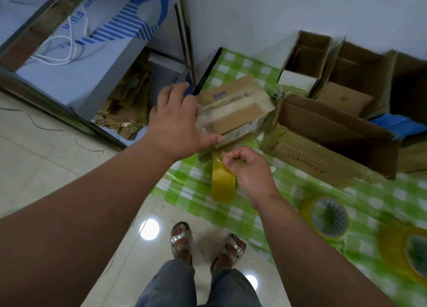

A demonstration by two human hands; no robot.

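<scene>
A small brown cardboard box (240, 109), sealed with clear tape, lies on the green-checked table cover (254, 205). My left hand (178, 121) holds its near left end, fingers spread over the top and thumb along the lower edge. Just below the box, my right hand (249, 170) grips a yellow roll of packing tape (223, 182), fingers curled round it. A strip of tape runs from the roll up to the box's near edge.
Open cardboard boxes (328, 126) stand to the right and at the back by the white wall. Two more tape rolls (328, 216) lie at the right. A big white and blue carton (92, 52) and flattened cardboard (129, 105) fill the left. My sandalled feet (182, 239) stand on tile.
</scene>
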